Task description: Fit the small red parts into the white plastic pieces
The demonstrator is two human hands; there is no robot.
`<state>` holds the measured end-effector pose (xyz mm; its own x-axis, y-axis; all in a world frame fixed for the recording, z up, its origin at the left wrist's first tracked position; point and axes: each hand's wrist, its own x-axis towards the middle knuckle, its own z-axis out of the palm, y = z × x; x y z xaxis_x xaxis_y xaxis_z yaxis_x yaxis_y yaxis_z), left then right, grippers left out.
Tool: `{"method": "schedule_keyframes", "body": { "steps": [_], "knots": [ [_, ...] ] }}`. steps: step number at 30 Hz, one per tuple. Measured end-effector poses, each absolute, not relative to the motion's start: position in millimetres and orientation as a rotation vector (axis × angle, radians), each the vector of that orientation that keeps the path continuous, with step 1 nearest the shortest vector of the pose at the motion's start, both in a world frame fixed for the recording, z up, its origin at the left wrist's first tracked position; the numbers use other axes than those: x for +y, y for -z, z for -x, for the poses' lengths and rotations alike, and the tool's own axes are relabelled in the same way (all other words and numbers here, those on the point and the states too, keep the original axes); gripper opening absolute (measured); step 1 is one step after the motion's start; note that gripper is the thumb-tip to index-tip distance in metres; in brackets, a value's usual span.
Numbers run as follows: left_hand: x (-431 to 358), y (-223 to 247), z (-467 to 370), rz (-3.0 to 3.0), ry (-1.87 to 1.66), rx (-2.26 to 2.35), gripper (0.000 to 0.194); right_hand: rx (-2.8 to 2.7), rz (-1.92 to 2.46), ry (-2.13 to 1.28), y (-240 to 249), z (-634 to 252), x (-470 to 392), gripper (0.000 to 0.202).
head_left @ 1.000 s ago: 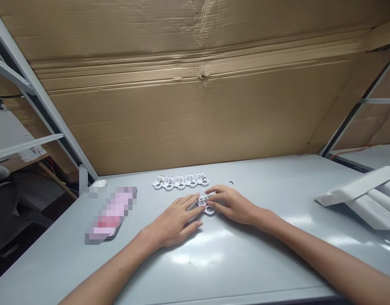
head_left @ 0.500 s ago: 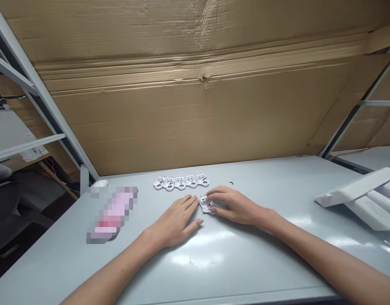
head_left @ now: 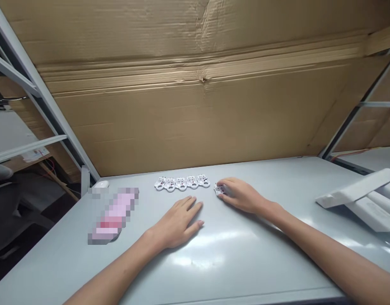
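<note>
Several small white plastic parts (head_left: 181, 183), each with a round hole at its near end and small pin-like bits at the far end, lie side by side in a row on the grey table. To the right of that row, my right hand (head_left: 241, 195) has its fingers and thumb closed on another such white plastic part (head_left: 219, 189), partly hidden under the fingers. My left hand (head_left: 178, 222) rests palm down on the tabletop, fingers stretched out and holding nothing, just in front of the row.
At the left lies a blurred pink item (head_left: 115, 216), with a white rounded object (head_left: 101, 184) behind it. White box-like pieces (head_left: 363, 195) stand at the right. A cardboard sheet (head_left: 182, 127) closes off the back, between metal frame posts (head_left: 48, 93).
My right hand has slid the white part away to the right and back, level with the row's end. The left hand has barely moved. The small dark bit there is now out of sight.
</note>
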<state>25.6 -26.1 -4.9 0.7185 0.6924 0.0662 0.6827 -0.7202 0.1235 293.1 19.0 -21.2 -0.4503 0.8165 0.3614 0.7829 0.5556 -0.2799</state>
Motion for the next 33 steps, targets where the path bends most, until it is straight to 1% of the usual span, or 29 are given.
{"method": "schedule_keyframes", "body": {
  "steps": [4,9,17,21,26,30,33],
  "knots": [
    [-27,4,-26,-2.848,-0.211,1.104,0.047,-2.264,1.369,0.031,31,-293,34,0.029],
    [-27,3,-26,-2.841,-0.258,1.084,0.043,-2.226,1.343,0.124,32,-293,35,0.03],
    [-27,6,-25,-2.872,-0.259,1.101,0.04,-2.41,1.333,0.032,22,-291,9,0.029],
    [-24,6,-25,-2.898,-0.292,1.144,0.04,-2.418,1.315,0.068,30,-287,13,0.035],
    [-12,10,-16,-2.83,-0.307,1.41,0.043,-2.391,1.368,0.045,35,-285,24,0.045],
    [-1,14,-6,-2.629,-0.325,1.735,0.054,-2.386,1.372,-0.09,32,-283,27,0.053],
    [7,15,1,-2.509,-0.247,1.915,0.062,-2.403,1.36,-0.133,30,-284,28,0.057]
  ]
}}
